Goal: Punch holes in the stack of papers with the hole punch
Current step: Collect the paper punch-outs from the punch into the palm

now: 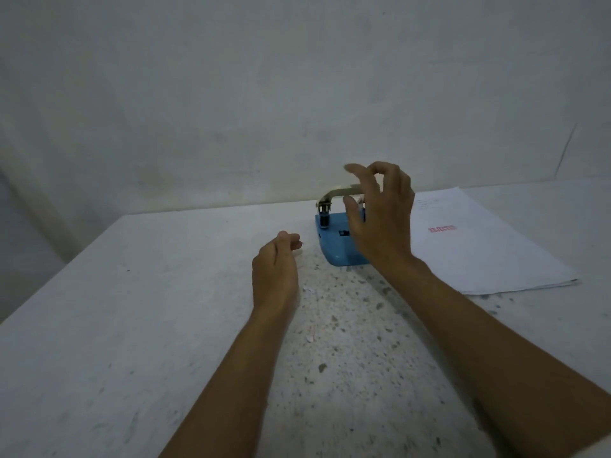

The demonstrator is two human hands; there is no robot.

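A blue hole punch (pixel 334 241) with a pale metal lever stands near the far edge of the table. My right hand (pixel 383 216) hovers in front of and just over its lever, fingers spread and curved, not clearly touching it, and hides the punch's right half. My left hand (pixel 274 269) rests low on the table to the left of the punch, fingers loosely curled, holding nothing. A stack of white papers (pixel 482 246) with a red stamp lies flat to the right of the punch, apart from both hands.
The speckled white table (pixel 132 309) ends at a far edge (pixel 215 211) just behind the punch, with a bare wall beyond. Its left edge runs diagonally. Small paper bits lie scattered near the punch.
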